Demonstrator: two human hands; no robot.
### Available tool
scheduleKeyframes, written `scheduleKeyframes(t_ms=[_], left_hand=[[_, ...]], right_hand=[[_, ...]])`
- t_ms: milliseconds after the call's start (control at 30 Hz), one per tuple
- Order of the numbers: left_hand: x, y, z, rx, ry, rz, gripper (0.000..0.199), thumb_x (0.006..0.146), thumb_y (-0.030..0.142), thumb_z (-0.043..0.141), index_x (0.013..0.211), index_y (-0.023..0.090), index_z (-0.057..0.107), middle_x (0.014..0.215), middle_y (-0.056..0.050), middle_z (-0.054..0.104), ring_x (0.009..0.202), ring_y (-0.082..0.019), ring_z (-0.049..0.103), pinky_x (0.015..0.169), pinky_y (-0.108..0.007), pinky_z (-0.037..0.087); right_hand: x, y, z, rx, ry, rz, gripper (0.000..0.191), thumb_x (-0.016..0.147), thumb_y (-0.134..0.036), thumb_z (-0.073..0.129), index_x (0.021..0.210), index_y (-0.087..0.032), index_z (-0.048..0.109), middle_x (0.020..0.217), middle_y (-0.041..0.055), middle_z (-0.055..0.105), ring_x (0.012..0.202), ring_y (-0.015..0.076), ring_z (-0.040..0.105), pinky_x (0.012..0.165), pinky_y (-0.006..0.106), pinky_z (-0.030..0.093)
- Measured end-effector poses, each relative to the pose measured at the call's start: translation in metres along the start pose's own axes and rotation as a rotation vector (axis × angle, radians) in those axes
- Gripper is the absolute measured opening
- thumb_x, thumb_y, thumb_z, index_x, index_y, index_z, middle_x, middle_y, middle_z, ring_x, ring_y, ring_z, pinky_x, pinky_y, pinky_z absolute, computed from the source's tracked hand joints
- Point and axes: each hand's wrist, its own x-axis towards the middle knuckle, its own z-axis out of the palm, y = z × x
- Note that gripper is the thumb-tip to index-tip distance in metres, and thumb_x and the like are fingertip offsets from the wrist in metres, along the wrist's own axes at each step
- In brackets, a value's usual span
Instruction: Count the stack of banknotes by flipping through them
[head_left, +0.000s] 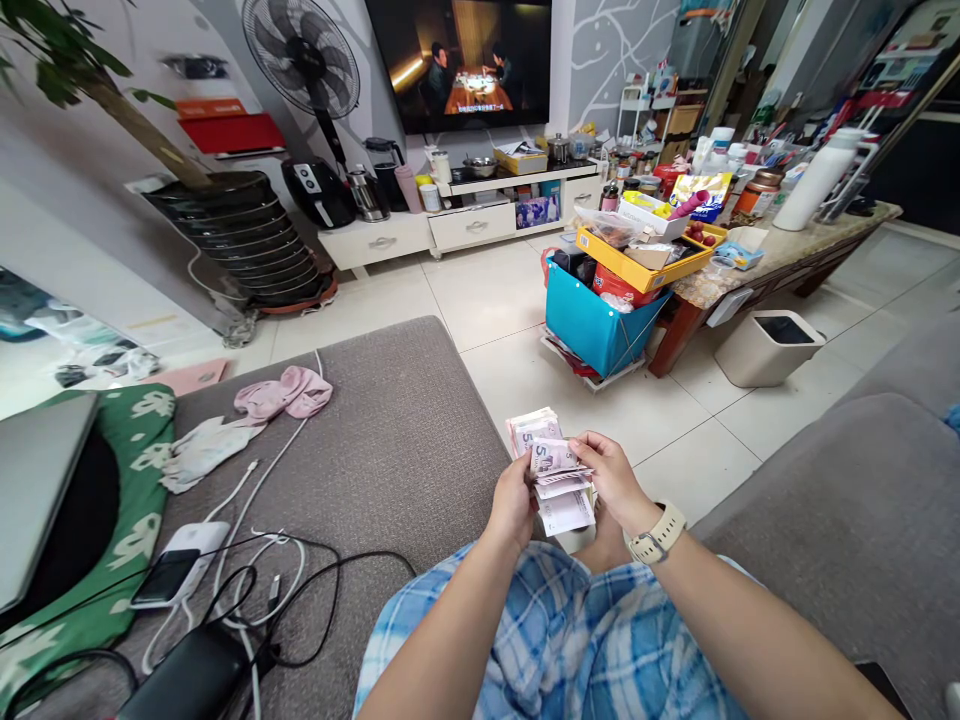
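Observation:
A bundle of banknotes [564,512] is between my two hands above my lap, pale purple and marked with a 5. My left hand [514,500] is closed on the left side of the bundle, thumb on top. At its upper right corner, my right hand [611,475] pinches the top note between thumb and fingers. Part of the bundle fans out above the left thumb, and other notes hang folded below. A cream watch [657,533] is on my right wrist. Blue checked cloth [555,640] covers my legs.
On the grey sofa [397,420] at left lie a laptop [41,490], a white power bank [182,565], tangled cables and a pink cloth [283,392]. Ahead stand a blue bin [592,315], a cluttered table [731,278] and a beige waste bin [750,355].

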Motion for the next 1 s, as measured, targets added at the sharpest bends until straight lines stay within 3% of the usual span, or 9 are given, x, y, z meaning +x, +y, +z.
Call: scheduleKeyframes(t_ms=[467, 600, 800, 1000], left_hand=[[0.001, 0.001, -0.004, 0.025, 0.001, -0.002, 0.034, 0.072, 0.036, 0.077, 0.094, 0.009, 0.073, 0.086, -0.011, 0.078, 0.074, -0.020, 0.073, 0.074, -0.030, 0.056], [0.000, 0.001, -0.004, 0.030, -0.005, 0.004, 0.031, 0.071, 0.032, 0.076, 0.093, 0.010, 0.072, 0.085, -0.010, 0.078, 0.075, -0.021, 0.073, 0.073, -0.031, 0.056], [-0.003, 0.001, -0.003, 0.040, -0.019, 0.010, 0.029, 0.066, 0.025, 0.077, 0.091, 0.011, 0.072, 0.085, -0.010, 0.078, 0.074, -0.021, 0.073, 0.070, -0.030, 0.056], [-0.004, 0.001, -0.003, 0.046, -0.043, 0.019, 0.030, 0.061, 0.020, 0.079, 0.090, 0.011, 0.073, 0.081, -0.008, 0.077, 0.068, -0.019, 0.070, 0.070, -0.030, 0.055]], right_hand=[[-0.001, -0.003, 0.000, 0.011, -0.058, -0.002, 0.042, 0.074, -0.059, 0.076, 0.065, -0.021, 0.062, 0.057, 0.0001, 0.059, 0.057, 0.0165, 0.052, 0.058, 0.031, 0.040], [0.000, -0.003, -0.001, -0.043, 0.005, -0.024, 0.041, 0.066, -0.054, 0.083, 0.062, -0.021, 0.060, 0.059, -0.0012, 0.059, 0.059, 0.0157, 0.051, 0.060, 0.030, 0.039], [0.005, 0.007, -0.003, -0.016, 0.135, 0.036, 0.044, 0.055, -0.047, 0.090, 0.076, -0.021, 0.062, 0.065, -0.0025, 0.060, 0.063, 0.0168, 0.054, 0.063, 0.030, 0.041], [0.005, 0.007, -0.004, -0.047, 0.069, 0.012, 0.043, 0.062, -0.056, 0.084, 0.067, -0.020, 0.061, 0.063, -0.0026, 0.055, 0.062, 0.0151, 0.049, 0.061, 0.029, 0.038]])
